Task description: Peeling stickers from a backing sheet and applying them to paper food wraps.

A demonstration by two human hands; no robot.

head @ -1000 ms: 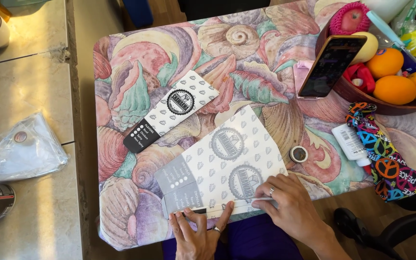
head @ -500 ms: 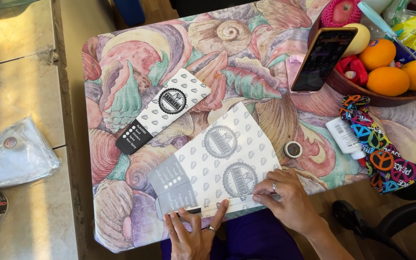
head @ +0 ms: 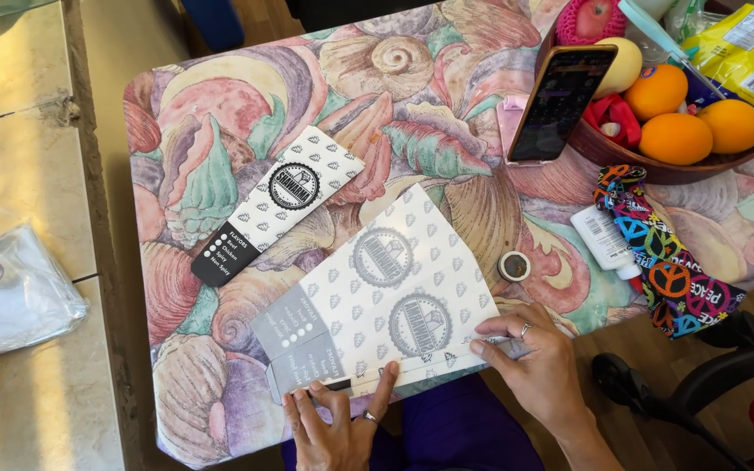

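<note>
Since the earlier frame the right hand (head: 541, 365) has been shifted along the lower right edge of the flat patterned carton (head: 386, 301), and the left hand (head: 339, 420) has been kept at the carton's near edge. From the head view, the carton is seen lying flat and unfolded on the shell-patterned bench (head: 220, 157), close to the near edge, with its grey flap end towards the left and two round emblems facing up. The left hand is laid on the carton's near edge with the fingers spread and pressed down, nothing being pinched. The right hand is rested at the carton's lower right corner, its fingers (head: 492, 347) extended and set flat on the edge; a ring is seen on one finger, and whether a thin strip is pinched under them cannot be told. A second carton (head: 279, 202), folded flat and narrower, with a black end, is placed just beyond the first, tilted, apart from both hands. A small round roll of tape (head: 514, 266) is found just beside the first carton's right edge. Farther right, a white tube (head: 602, 241) and a colourful patterned cloth (head: 667, 266) are laid touching one another. A phone (head: 562, 103) is propped upright against a wooden bowl (head: 656, 166) holding oranges (head: 675, 138). On the counter at the left, a clear plastic bag (head: 10, 292) is seen, well apart from the hands.
</note>
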